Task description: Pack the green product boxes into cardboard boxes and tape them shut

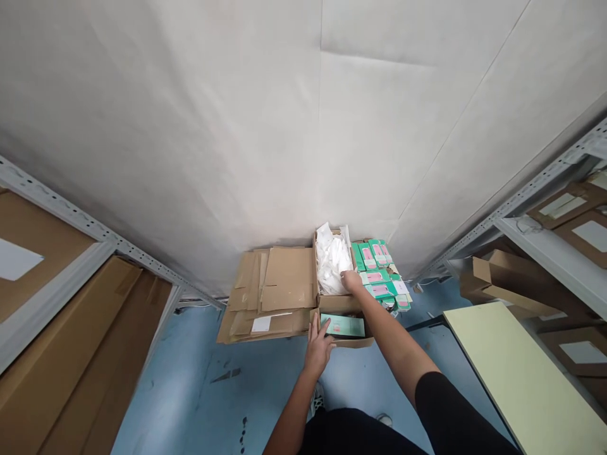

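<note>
My left hand [318,346] rests with fingers apart at the left edge of a small open cardboard box [348,342], its fingertips near a green box [344,325] lying inside. My right hand [351,282] reaches to the near right side of a taller carton [315,268] filled with white plastic bags [332,256]. Its fingers are bent in against the bags, and whether they grip one is hidden. Right of that carton lie several green boxes with pink windows [374,277].
Flattened cardboard sheets [289,275] are stacked on the left. Metal shelves with cartons stand at left [109,237] and right [535,234]. A pale yellow tabletop [516,373] is at lower right. A grey wall [246,126] rises behind; the floor [190,379] is blue.
</note>
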The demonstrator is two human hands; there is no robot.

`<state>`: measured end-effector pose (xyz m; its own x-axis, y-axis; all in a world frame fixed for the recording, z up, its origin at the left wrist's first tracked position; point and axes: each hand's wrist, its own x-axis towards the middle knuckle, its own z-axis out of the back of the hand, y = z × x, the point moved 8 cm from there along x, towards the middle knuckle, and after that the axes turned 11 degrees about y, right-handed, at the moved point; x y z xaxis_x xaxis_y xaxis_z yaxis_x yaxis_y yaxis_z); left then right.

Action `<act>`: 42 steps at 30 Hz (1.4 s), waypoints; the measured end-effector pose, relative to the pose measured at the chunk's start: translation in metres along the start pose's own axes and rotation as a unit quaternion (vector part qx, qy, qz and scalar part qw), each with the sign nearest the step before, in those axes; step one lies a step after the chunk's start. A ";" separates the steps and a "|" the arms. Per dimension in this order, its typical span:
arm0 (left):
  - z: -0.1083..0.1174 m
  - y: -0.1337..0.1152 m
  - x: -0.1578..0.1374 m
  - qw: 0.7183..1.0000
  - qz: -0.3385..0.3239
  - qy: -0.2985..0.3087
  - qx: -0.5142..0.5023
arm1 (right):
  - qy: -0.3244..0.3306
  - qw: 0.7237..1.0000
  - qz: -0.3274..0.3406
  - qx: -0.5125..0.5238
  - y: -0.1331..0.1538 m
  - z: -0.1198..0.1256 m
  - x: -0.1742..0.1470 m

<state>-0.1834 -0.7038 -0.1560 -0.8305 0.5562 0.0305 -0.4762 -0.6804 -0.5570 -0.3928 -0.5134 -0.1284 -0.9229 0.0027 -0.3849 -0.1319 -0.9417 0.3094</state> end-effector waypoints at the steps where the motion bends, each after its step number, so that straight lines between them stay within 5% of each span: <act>1: 0.001 -0.001 0.000 1.000 -0.003 -0.004 0.000 | -0.007 1.000 -0.002 0.002 -0.002 0.005 -0.004; 8: 0.003 -0.016 0.006 1.000 -0.012 -0.017 0.017 | -0.073 0.996 0.010 0.041 -0.017 0.047 -0.032; 18: -0.003 -0.046 0.018 0.998 0.012 -0.020 0.067 | -0.157 0.963 0.125 0.182 -0.018 0.077 -0.063; 23: 0.003 -0.064 0.023 0.998 0.017 -0.023 0.060 | -0.211 0.940 0.168 0.210 -0.035 0.102 -0.106; 27: 0.005 -0.090 0.038 0.998 -0.013 -0.026 0.050 | -0.265 0.917 0.190 0.231 -0.076 0.107 -0.172; 30: -0.002 -0.118 0.056 0.998 -0.051 -0.015 0.046 | -0.270 0.918 0.179 0.227 -0.115 0.085 -0.219; 37: -0.046 -0.210 0.106 0.989 -0.140 0.037 0.041 | -0.127 0.972 0.066 0.188 -0.209 0.021 -0.277; 42: -0.093 -0.286 0.131 0.973 -0.217 0.062 0.053 | -0.259 0.947 -0.014 0.189 -0.288 0.041 -0.362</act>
<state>-0.1296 -0.3919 -0.0701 -0.5058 0.8514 0.1391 -0.8071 -0.4101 -0.4247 -0.0356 -0.2290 -0.0430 -0.9575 0.2839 0.0505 -0.1893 -0.7509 0.6327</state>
